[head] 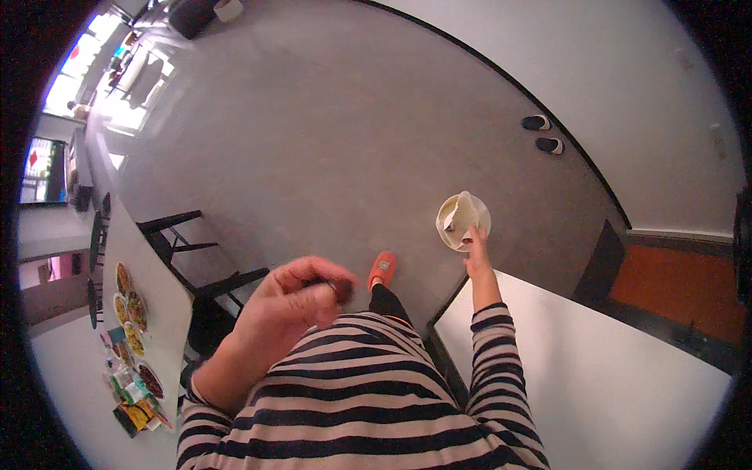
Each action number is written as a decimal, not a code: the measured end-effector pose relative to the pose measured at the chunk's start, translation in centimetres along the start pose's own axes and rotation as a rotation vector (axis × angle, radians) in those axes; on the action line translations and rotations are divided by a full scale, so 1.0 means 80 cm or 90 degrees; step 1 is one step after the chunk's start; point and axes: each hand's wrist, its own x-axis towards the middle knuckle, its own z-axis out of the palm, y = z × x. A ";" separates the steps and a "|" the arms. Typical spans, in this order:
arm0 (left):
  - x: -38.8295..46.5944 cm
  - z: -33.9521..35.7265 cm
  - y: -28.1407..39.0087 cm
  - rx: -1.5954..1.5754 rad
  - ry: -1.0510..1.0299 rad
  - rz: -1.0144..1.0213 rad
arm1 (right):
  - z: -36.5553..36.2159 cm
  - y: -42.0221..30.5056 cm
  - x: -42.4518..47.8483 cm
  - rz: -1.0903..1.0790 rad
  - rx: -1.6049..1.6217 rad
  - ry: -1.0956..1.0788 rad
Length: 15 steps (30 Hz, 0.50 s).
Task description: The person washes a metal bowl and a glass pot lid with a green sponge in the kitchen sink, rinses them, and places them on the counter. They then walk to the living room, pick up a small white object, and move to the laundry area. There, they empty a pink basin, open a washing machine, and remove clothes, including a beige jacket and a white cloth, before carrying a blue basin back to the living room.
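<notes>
My left hand (288, 302) is raised in front of my striped top, its fingers curled around a small dark round object (343, 289). Motion blur hides what that object is. Stretched forward on the other side, my right hand (477, 261) reaches over the near rim of a round pale waste bin (440, 226). Its fingers look apart, and I see nothing held in them. A whitish bag liner (479, 207) covers part of the bin's rim and hangs inside. Some small bits lie in the bin, too small to name.
To the left, a white dining table (164, 311) bears several plates of food (135, 308) and a cluster of packages (138, 411). Black chairs (170, 226) stand beside it. A white panel-like surface (587, 364) borders my right. Two dark shoes (549, 145) lie by the wall.
</notes>
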 end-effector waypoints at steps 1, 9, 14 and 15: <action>0.006 0.029 0.013 0.020 -0.059 -0.008 | -0.012 -0.012 0.015 0.016 -0.017 0.052; 0.048 0.110 0.054 -0.184 -0.532 -0.054 | -0.075 0.064 0.085 0.059 0.032 0.039; 0.066 0.100 0.048 -0.221 -0.663 0.154 | -0.065 0.136 0.065 0.109 0.022 -0.042; 0.070 0.092 0.049 -0.216 -0.684 0.189 | -0.042 0.132 0.048 0.100 0.021 -0.020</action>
